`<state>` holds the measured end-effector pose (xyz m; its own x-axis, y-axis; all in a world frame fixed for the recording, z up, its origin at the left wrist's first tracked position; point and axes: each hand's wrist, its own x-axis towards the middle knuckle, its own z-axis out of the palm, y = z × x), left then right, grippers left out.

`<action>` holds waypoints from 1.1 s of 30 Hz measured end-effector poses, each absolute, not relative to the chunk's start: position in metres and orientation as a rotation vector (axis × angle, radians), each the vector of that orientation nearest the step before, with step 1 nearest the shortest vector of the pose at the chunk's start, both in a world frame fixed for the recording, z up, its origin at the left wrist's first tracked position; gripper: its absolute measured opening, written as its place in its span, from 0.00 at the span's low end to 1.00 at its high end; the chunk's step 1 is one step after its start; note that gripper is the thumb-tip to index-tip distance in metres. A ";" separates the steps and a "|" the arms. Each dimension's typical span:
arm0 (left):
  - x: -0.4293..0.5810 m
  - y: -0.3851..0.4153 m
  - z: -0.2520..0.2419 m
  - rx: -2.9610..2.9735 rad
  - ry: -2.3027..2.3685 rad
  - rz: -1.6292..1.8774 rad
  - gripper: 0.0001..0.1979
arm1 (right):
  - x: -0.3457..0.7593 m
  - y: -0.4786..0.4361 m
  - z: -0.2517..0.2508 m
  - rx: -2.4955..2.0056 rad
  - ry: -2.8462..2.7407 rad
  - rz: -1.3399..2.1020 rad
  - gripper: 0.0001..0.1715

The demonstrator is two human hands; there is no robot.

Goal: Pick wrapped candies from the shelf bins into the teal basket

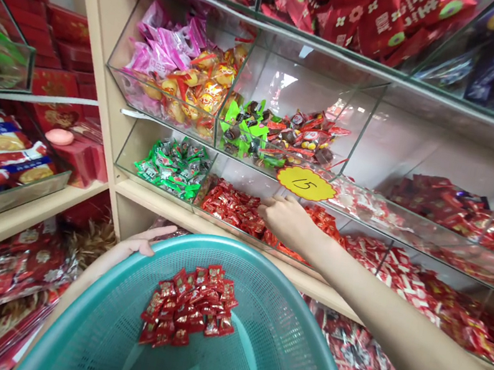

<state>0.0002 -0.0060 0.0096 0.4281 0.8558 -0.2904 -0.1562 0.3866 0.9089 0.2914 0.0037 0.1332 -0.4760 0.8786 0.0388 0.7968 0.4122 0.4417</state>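
A teal plastic basket [296,345] with mesh sides fills the lower middle. On its bottom lies a pile of red-wrapped candies [191,308]. My left hand [137,245] grips the far left part of the rim, its fingers partly hidden behind it. Up at the shelf, my right hand [286,217] reaches over the front of a clear bin, at the right edge of a heap of small red-wrapped candies [231,204]. Its fingers are curled and pressed together; the fingertips and anything in them are hidden. Just above this hand hangs a yellow price tag [306,183] reading 15.
Green-wrapped candies [174,166] fill the bin at left. Higher bins hold pink packets [171,43] and mixed sweets [303,134] behind clear fronts. A wooden upright [95,58] divides the shelves; blue and red packs [1,150] sit left of it.
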 end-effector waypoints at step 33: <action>-0.005 0.006 -0.002 0.910 0.812 0.715 0.37 | 0.205 -0.050 0.018 2.383 1.220 -2.728 0.11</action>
<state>-0.0055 0.0058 -0.0022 0.5058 0.8115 -0.2925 -0.1876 0.4344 0.8810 0.2047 -0.0504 0.0183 -0.0863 0.8027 -0.5901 -0.0956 -0.5962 -0.7971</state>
